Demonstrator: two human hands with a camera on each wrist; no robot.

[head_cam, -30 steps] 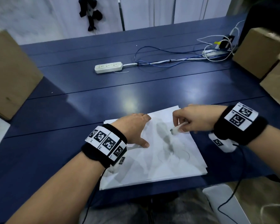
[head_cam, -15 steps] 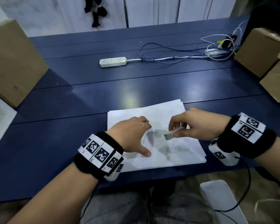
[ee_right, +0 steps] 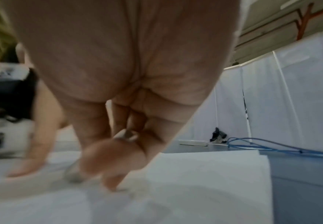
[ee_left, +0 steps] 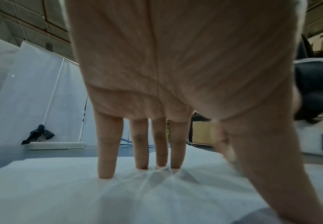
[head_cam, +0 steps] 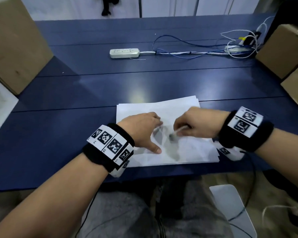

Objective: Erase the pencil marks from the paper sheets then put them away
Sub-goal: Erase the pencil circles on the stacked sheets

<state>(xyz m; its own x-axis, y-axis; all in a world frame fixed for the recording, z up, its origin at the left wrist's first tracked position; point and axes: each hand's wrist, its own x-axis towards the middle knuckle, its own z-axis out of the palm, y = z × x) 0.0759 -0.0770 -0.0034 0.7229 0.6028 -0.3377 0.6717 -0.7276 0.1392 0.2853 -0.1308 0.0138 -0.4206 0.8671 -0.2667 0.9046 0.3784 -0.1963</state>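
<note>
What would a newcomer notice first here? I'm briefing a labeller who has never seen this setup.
Two hands working on a stack of white paper sheets at the near edge of a dark blue table. The left hand presses the sheets flat with straight fingers, while the right hand grips a small eraser against the paper.

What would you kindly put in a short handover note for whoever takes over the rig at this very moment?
Left hand: fingers straight, pressing the paper sheets flat on the blue table.
Right hand: grips the eraser, its tip down on the top sheet.
Done: cannot tell how much; image blurred.
Left: grey smudges still show near the eraser tip; finish erasing, check the sheets beneath, then put the stack away.
</note>
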